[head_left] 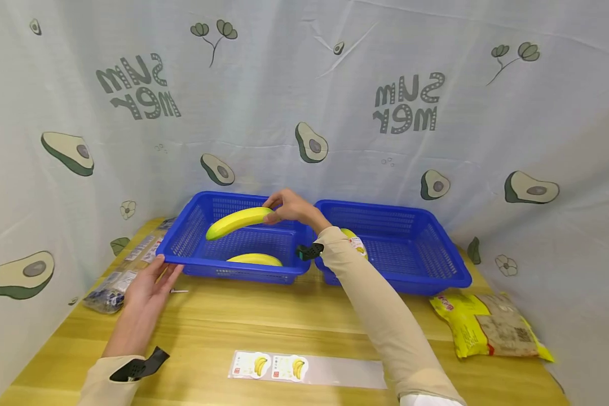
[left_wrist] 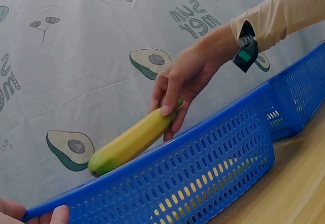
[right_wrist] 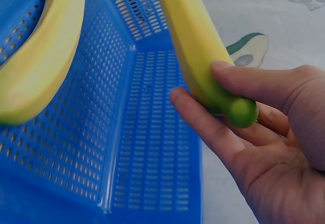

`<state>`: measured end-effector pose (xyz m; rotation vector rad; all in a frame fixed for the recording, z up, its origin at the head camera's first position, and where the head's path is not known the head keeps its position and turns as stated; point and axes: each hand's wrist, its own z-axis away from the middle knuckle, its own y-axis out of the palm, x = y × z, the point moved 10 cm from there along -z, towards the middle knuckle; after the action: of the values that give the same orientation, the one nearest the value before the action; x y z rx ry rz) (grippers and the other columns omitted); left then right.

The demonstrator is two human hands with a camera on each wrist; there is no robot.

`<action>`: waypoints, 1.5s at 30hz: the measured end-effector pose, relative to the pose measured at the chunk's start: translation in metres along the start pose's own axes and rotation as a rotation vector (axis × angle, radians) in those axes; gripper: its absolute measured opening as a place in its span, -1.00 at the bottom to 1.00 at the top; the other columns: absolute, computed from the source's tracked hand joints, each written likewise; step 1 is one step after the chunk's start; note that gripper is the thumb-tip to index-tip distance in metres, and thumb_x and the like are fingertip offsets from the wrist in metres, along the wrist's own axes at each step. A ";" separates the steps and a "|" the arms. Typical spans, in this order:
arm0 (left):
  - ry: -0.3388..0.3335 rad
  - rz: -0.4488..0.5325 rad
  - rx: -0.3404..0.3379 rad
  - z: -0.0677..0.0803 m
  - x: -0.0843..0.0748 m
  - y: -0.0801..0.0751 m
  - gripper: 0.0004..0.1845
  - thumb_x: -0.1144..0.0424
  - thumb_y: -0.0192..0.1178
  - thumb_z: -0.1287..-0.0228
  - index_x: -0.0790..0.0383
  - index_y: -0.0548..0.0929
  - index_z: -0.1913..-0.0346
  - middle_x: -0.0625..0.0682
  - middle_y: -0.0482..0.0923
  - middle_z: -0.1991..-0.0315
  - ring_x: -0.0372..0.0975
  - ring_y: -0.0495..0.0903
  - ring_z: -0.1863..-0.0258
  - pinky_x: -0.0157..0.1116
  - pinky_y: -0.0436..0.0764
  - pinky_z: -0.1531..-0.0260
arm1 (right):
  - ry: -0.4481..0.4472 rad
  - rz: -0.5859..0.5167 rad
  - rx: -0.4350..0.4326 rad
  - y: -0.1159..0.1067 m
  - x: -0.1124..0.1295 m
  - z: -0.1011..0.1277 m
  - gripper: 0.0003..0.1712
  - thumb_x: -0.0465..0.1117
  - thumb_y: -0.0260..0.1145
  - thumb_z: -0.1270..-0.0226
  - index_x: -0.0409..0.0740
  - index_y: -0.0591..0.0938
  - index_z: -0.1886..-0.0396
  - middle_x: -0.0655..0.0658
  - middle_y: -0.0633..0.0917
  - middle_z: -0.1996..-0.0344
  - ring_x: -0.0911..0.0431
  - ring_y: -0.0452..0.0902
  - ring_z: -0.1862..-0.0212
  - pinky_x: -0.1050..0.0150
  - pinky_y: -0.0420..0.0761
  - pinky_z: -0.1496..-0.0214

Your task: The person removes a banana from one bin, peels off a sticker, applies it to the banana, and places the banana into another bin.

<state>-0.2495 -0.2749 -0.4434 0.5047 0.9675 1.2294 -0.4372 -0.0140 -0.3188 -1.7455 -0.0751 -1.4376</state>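
My right hand (head_left: 289,206) pinches a yellow banana (head_left: 238,221) by its stem end, above the left blue basket (head_left: 233,265). In the right wrist view the thumb lies on one side of the banana's green stem (right_wrist: 242,112), with fingers on the other. A second banana (head_left: 256,259) lies inside that basket near the front wall; it also shows in the right wrist view (right_wrist: 45,56). My left hand (head_left: 149,287) grips the basket's rim at the front left corner, with fingertips on both sides of the rim in the left wrist view.
A second blue basket (head_left: 411,283) stands on the right, holding a banana with a label (head_left: 356,243). A label strip (head_left: 304,369) with banana stickers lies in front. A yellow packet (head_left: 492,327) sits at right, clear-wrapped packages (head_left: 111,290) at left. A patterned curtain (head_left: 264,101) hangs behind.
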 end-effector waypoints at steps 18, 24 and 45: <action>0.003 0.032 -0.039 0.001 0.003 -0.005 -0.63 0.40 0.31 -0.51 -0.05 0.61 -0.23 -0.02 0.63 0.07 -0.26 0.60 -0.13 -0.22 0.67 -0.29 | -0.026 0.065 -0.184 -0.043 -0.002 0.063 -0.52 -0.32 0.57 -0.36 -0.32 0.72 -0.25 -0.28 0.78 -0.09 -0.16 0.71 -0.18 0.08 0.79 -0.15; 0.004 0.026 -0.036 0.001 0.003 -0.005 -0.61 0.40 0.32 -0.50 -0.06 0.60 -0.25 -0.02 0.64 0.07 -0.24 0.62 -0.11 -0.21 0.68 -0.28 | 0.014 -0.071 -0.199 -0.050 -0.009 0.084 -0.57 -0.37 0.53 -0.40 -0.38 0.70 -0.22 -0.38 0.74 -0.11 -0.23 0.76 -0.13 -0.07 0.79 -0.20; -0.006 0.032 -0.026 -0.001 0.005 -0.007 -0.64 0.38 0.30 -0.52 -0.06 0.63 -0.23 -0.03 0.63 0.06 -0.23 0.63 -0.05 -0.22 0.74 -0.21 | -0.030 -0.034 -0.271 -0.054 -0.020 0.168 -0.55 -0.32 0.52 -0.43 -0.37 0.70 -0.26 -0.38 0.76 -0.13 -0.08 0.85 0.03 0.30 0.79 0.24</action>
<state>-0.2464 -0.2728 -0.4509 0.5047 0.9405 1.2664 -0.3417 0.1349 -0.3008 -1.9933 0.0782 -1.5018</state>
